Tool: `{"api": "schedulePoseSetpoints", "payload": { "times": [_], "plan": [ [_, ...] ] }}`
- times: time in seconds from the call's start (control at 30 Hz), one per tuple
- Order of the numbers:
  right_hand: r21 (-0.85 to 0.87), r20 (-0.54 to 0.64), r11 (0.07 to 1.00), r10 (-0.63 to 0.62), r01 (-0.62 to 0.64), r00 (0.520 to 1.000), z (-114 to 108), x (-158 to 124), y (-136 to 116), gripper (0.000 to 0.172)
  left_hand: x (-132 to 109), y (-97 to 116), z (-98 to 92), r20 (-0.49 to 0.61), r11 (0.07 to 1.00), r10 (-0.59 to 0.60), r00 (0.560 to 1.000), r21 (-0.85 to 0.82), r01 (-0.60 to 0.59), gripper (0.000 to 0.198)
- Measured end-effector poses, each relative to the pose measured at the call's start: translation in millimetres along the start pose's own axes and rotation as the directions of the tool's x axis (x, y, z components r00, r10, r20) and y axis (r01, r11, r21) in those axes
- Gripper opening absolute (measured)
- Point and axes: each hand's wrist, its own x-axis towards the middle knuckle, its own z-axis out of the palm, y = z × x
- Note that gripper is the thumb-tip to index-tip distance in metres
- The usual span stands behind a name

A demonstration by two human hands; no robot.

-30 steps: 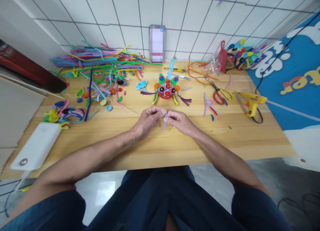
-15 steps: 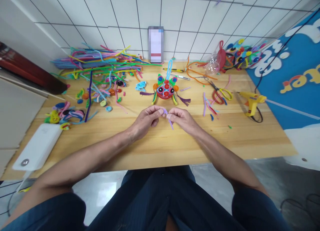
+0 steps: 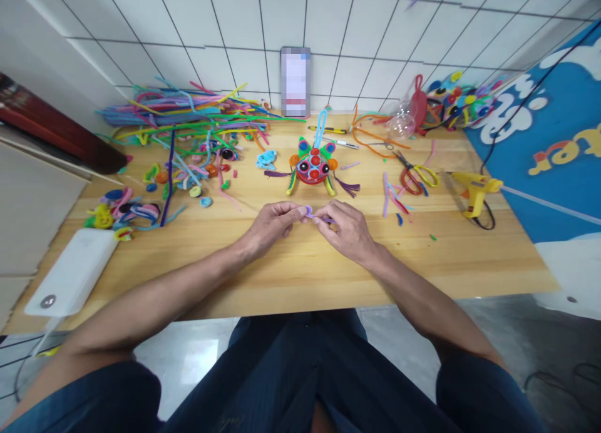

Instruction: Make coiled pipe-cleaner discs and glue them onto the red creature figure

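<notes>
Between my hands, a purple pipe cleaner [image 3: 308, 211] is bent into a small coil at one end. My left hand [image 3: 278, 223] pinches the coiled end between thumb and fingertips. The straight part is gripped by my right hand [image 3: 345, 226], and its tail shows behind the fingers. Just beyond my hands stands a colourful animal-like figure [image 3: 313, 170] with round black eyes, green ears, purple tassels and a light blue loop on top. A crumpled light blue pipe cleaner bundle [image 3: 267, 159] lies to its left.
Loose pipe cleaners [image 3: 178, 114] are heaped at the back left, with coiled pieces [image 3: 126, 211] nearer. Scissors [image 3: 416, 173] and a yellow glue gun [image 3: 474, 192] lie at right. A phone [image 3: 295, 82] leans on the tiled wall; a white power bank [image 3: 72, 273] sits at the left edge.
My right hand has turned and shifted slightly right. The purple pipe cleaner's free end, which hung toward me, now runs sideways under the right fingers, and its coiled end shows more clearly.
</notes>
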Motion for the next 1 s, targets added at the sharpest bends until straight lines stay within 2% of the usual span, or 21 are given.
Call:
{"api": "schedulePoseSetpoints", "payload": {
  "times": [0.13, 0.27, 0.63, 0.73, 0.8, 0.87, 1.0],
  "plan": [
    [0.016, -0.033, 0.999, -0.046, 0.047, 0.998, 1.1, 0.2, 0.8, 0.009, 1.0, -0.1, -3.1, -0.02, 0.983, 0.063, 0.998, 0.176, -0.058, 0.048],
    [0.014, 0.0, 0.998, -0.057, 0.057, 0.998, 1.5, -0.1, 1.0, 0.009, 3.0, -3.2, -9.5, 0.018, 0.945, 0.13, 0.991, 0.301, -0.129, 0.049],
    [-0.089, 0.074, 0.975, -0.195, 0.202, 0.978, 3.3, -3.3, 7.2, 0.009, 1.7, 6.5, -17.3, 0.207, 0.804, 0.07, 0.976, 0.567, -0.178, 0.036],
    [-0.073, 0.109, 0.969, -0.228, 0.236, 0.968, 5.9, -4.4, 9.3, 0.01, 5.9, 9.8, -19.5, 0.284, 0.755, 0.014, 0.959, 0.625, -0.197, 0.03],
    [-0.023, 0.113, 0.969, -0.244, 0.248, 0.963, 6.7, -4.4, 9.4, 0.01, 8.7, 11.9, -22.1, 0.343, 0.756, -0.04, 0.938, 0.625, -0.196, 0.028],
    [0.049, 0.076, 0.977, -0.212, 0.209, 0.974, 6.3, -3.7, 8.0, 0.009, 10.3, 12.5, -24.1, 0.367, 0.814, -0.051, 0.929, 0.554, -0.175, 0.029],
    [0.15, -0.063, 0.988, -0.023, 0.032, 0.998, 4.1, -1.2, 3.6, 0.007, 8.3, 3.9, -21.1, 0.296, 0.963, -0.008, 0.955, 0.26, -0.073, 0.04]
  ]
}}
